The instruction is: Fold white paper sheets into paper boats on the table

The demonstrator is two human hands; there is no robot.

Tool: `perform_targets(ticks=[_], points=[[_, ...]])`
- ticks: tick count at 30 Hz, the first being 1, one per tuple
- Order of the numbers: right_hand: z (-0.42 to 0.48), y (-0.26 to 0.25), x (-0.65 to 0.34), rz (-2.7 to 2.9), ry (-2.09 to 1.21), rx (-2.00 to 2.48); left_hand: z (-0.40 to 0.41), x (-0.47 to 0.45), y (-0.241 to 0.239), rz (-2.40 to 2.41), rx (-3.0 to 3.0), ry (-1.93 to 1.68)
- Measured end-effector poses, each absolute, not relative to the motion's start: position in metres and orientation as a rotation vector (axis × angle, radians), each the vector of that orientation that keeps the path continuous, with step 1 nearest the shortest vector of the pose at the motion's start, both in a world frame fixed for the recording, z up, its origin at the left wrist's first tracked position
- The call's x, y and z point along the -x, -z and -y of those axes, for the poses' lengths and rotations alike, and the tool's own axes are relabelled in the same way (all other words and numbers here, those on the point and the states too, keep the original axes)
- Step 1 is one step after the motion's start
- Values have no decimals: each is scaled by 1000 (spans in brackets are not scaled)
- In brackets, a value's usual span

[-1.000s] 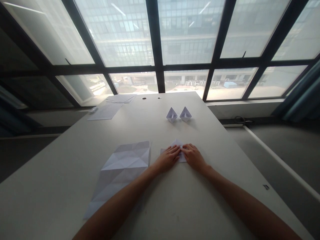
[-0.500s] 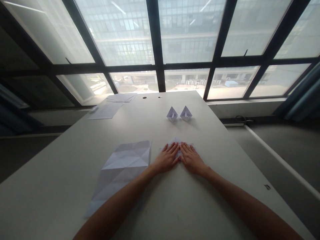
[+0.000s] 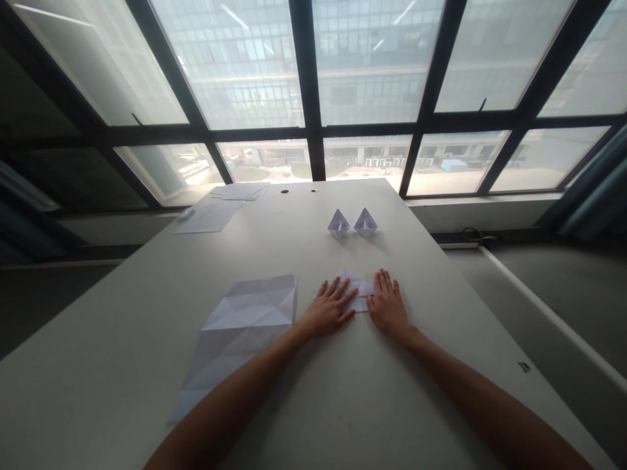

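A small folded sheet of white paper (image 3: 362,288) lies flat on the white table, its pointed tip facing away from me. My left hand (image 3: 329,308) presses down on the left part of it, fingers spread. On its right end rests my right hand (image 3: 389,304), flat with the fingers stretched out. The paper's middle shows between my hands; both ends are hidden beneath them. Left of my left hand lies a larger creased sheet of paper (image 3: 247,310), partly covered by my left forearm.
Two folded paper boats (image 3: 338,224) stand side by side beyond my hands. More white sheets (image 3: 208,217) lie at the table's far left. The table (image 3: 122,326) reaches toward a wall of windows (image 3: 367,65). Two round holes pierce its far end.
My right hand has slid right, away from the left one, uncovering the middle of the folded paper. My left hand's fingers have spread while staying on the paper.
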State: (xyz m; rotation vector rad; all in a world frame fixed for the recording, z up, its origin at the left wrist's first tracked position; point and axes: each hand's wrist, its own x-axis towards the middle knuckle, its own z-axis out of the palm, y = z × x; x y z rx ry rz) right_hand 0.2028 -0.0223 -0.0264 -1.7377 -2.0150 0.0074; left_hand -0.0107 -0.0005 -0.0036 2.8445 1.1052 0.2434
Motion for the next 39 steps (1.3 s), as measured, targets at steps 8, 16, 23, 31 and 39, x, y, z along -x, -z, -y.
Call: perform_targets(ticks=[8,16,23,31,39], points=[[29,17,-183,2336,-158,1410,2,8,4,-1146,-2885,-244],[20,27,-187,2304,-215,1611,5,8,2,-1116,-2899,-269],[14,22,-190,2259,-236,1775,5,7,8,-1276,-2844,-279],[13,22,-192,2162,-151,1931,6,6,11,-1509,-2740,-231],[13,20,-197,2082,-68,2037,6,7,10,-1802,-2575,-183]])
